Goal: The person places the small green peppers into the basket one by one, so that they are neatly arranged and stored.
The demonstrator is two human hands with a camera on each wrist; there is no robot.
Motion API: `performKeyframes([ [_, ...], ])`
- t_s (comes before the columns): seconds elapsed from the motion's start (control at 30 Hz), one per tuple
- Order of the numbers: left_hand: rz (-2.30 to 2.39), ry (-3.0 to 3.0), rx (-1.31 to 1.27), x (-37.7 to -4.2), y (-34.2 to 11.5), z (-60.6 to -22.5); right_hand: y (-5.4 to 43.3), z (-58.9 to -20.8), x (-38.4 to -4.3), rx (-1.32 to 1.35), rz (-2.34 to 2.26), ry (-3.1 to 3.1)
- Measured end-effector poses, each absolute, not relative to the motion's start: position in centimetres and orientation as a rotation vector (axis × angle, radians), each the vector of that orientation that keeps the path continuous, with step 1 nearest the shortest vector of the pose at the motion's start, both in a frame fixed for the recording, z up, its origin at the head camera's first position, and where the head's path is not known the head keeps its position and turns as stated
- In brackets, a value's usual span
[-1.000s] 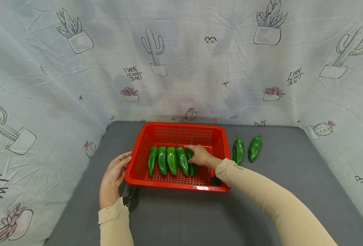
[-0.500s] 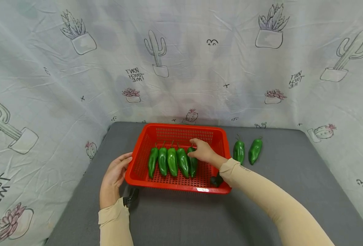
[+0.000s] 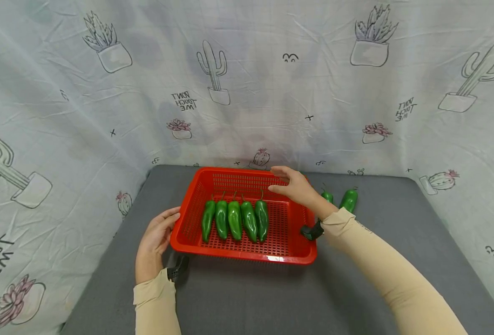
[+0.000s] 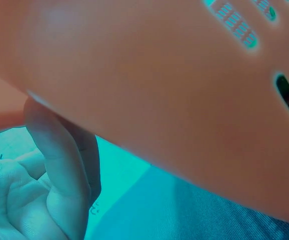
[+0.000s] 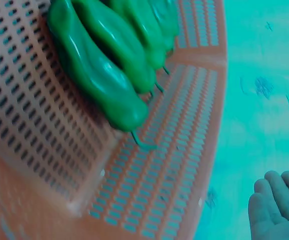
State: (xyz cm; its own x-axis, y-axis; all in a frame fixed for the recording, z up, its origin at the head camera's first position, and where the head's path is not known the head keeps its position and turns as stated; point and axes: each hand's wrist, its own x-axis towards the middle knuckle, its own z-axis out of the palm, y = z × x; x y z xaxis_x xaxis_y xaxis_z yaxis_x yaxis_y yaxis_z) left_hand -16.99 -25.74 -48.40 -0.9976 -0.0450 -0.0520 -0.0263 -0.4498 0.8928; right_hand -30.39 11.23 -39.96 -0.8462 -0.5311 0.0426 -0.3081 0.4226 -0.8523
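A red plastic basket (image 3: 230,253) with slotted walls stands on the grey table. Several green peppers lie side by side in it, stems toward the back wall; the rightmost pepper (image 3: 261,221) shows largest in the right wrist view. My left hand (image 3: 156,236) grips the basket's left rim; in the left wrist view its fingers (image 4: 64,160) meet the rim's edge. Above the basket's back right part is my right hand (image 3: 295,187), fingers extended and nothing held. The right wrist view shows that hand (image 5: 277,212) apart from the basket wall.
Right of the basket lie two more green peppers, a nearer one (image 3: 327,196) and a farther one (image 3: 349,200), both partly hidden by my right arm. A patterned cloth (image 3: 247,93) hangs behind the table (image 3: 238,298) and along its sides.
My right hand has let go of the rightmost pepper and risen back and to the right. That pepper stays in the row. The left hand keeps its place on the rim.
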Motion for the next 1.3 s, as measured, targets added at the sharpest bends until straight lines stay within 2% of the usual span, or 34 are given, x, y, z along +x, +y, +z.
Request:
performKeyframes([
  [0.37,-2.685,-1.623,0.112,-16.9,-25.9,-48.3,17.1,-39.2,-31.2,-0.798,-1.605,2.456],
  [0.53,-2.675,-1.641,0.136,-16.9,-25.9,-48.3,20.0,-39.6,-31.2,-0.678,-1.612,2.538],
  [0.87,-2.680,-1.625,0.162,-16.9,-25.7,-48.2,25.5,-44.2,-31.4,-0.401,-1.484,2.707],
  [1.3,-2.702,-1.614,0.179,-16.9,-25.8,-48.1,29.0,-48.5,-31.5,-0.258,-1.357,2.872],
])
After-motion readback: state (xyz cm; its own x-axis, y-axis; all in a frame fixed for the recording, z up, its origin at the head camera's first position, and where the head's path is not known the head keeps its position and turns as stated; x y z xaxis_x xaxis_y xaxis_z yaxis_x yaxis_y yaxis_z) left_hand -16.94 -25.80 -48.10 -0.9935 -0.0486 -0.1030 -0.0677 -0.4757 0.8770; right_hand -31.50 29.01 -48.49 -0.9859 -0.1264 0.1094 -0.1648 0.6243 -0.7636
